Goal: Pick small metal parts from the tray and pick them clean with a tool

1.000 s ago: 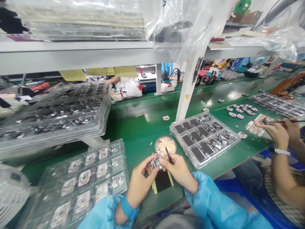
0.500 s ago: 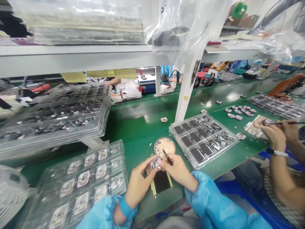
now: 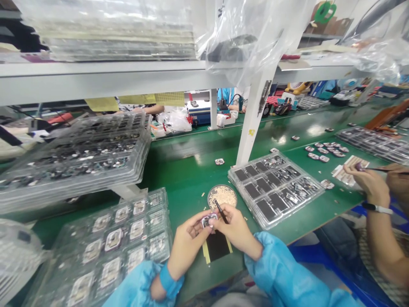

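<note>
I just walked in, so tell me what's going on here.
A person's left hand holds a small device part. Their right hand, also holding a thin dark tool, has its thumb at that part. A black pad lies below; a dish of pale bits sits just beyond. A clear tray lies to the left.

From afar I look into a workshop, apparently for small electronics. A long green bench (image 3: 188, 177) runs past a white post (image 3: 248, 140). Just right of the post's foot, a clear tray (image 3: 295, 207) holds dark screens (image 3: 266, 209); farther right, a co-worker's arm (image 3: 381, 234) extends over the bench. Left of the post, trays (image 3: 105, 181) of parts (image 3: 105, 160) are stacked; clear plastic (image 3: 236, 49) drapes over the shelf (image 3: 128, 81) near its top.
</note>
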Demonstrator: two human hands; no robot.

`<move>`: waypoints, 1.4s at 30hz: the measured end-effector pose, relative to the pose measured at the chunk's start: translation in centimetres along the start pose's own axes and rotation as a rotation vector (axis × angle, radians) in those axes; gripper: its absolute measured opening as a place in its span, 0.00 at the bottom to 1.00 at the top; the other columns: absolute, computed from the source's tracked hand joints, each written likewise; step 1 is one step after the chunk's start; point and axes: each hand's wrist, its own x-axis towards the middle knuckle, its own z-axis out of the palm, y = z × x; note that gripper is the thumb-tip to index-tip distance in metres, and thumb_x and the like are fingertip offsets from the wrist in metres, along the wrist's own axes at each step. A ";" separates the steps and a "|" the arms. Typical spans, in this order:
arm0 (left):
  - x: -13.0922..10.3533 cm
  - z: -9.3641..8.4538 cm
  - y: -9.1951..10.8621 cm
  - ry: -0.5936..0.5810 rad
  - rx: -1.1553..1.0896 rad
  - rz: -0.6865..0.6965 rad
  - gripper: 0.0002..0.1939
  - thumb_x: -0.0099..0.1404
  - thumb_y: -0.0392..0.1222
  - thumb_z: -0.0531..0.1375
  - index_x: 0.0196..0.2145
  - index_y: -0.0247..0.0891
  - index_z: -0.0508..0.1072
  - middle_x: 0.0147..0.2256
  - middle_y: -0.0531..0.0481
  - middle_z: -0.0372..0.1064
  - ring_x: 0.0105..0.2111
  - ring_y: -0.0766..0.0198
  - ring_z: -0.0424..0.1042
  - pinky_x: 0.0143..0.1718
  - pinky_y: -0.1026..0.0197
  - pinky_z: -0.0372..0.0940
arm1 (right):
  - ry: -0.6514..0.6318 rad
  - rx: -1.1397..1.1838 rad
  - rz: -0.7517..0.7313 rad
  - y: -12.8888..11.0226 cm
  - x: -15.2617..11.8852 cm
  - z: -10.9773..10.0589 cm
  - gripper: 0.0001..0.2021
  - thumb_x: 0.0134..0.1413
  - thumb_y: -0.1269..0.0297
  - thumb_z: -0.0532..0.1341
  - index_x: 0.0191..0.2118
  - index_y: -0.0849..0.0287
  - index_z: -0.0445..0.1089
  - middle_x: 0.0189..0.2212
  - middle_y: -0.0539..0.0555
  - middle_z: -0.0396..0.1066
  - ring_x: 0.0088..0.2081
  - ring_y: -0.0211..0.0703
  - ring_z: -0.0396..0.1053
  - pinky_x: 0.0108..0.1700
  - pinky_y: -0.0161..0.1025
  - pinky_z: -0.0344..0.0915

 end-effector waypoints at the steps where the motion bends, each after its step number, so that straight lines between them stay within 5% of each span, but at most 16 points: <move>1: 0.0 0.0 0.0 0.003 0.009 0.017 0.21 0.59 0.44 0.68 0.51 0.37 0.77 0.51 0.40 0.76 0.50 0.50 0.76 0.51 0.53 0.73 | 0.000 0.018 0.002 0.2 0.0 0.1 0.18 0.45 0.53 0.73 0.36 0.59 0.70 0.29 0.49 0.73 0.30 0.41 0.71 0.35 0.38 0.70; 7: -0.1 0.4 -0.4 0.014 0.156 0.164 0.15 0.62 0.42 0.65 0.48 0.41 0.80 0.46 0.43 0.74 0.46 0.54 0.76 0.47 0.56 0.74 | -0.019 0.046 0.034 1.0 -0.1 0.2 0.15 0.44 0.57 0.73 0.31 0.59 0.70 0.26 0.49 0.71 0.30 0.42 0.70 0.34 0.38 0.68; 17: -0.3 0.5 -0.8 0.077 0.131 -0.022 0.15 0.60 0.43 0.67 0.44 0.35 0.81 0.41 0.42 0.80 0.35 0.56 0.78 0.36 0.58 0.76 | 0.013 -0.183 -0.004 1.6 -0.5 0.6 0.10 0.54 0.58 0.65 0.31 0.57 0.65 0.27 0.48 0.68 0.30 0.41 0.66 0.33 0.36 0.63; 31: -0.1 1.1 -1.4 0.109 0.173 0.014 0.15 0.61 0.43 0.66 0.44 0.35 0.80 0.38 0.45 0.79 0.33 0.59 0.76 0.36 0.60 0.73 | 0.070 -0.281 -0.004 1.8 -0.7 -0.1 0.13 0.52 0.54 0.67 0.30 0.58 0.67 0.22 0.45 0.64 0.26 0.39 0.61 0.30 0.35 0.60; 36: -0.1 0.4 -0.8 0.113 0.576 0.243 0.12 0.62 0.39 0.62 0.43 0.41 0.81 0.29 0.51 0.72 0.29 0.62 0.70 0.33 0.63 0.67 | 0.090 -0.463 -0.300 0.0 -0.8 -1.6 0.11 0.55 0.58 0.69 0.40 0.58 0.74 0.36 0.54 0.73 0.40 0.46 0.70 0.45 0.39 0.66; 39: 0.0 -0.2 -0.8 0.107 0.709 0.341 0.12 0.62 0.43 0.62 0.42 0.42 0.81 0.25 0.53 0.66 0.26 0.63 0.67 0.29 0.65 0.64 | -0.021 -0.524 -0.400 -1.1 -0.3 -2.3 0.09 0.60 0.58 0.64 0.36 0.58 0.76 0.34 0.55 0.74 0.39 0.46 0.71 0.46 0.39 0.67; 42: 0.5 -0.9 -1.3 0.083 0.730 0.333 0.18 0.61 0.51 0.63 0.44 0.41 0.81 0.29 0.51 0.71 0.26 0.63 0.69 0.28 0.65 0.67 | -0.095 -0.547 -0.453 -0.7 0.6 -2.3 0.11 0.57 0.55 0.68 0.33 0.58 0.77 0.33 0.54 0.75 0.38 0.44 0.72 0.46 0.37 0.68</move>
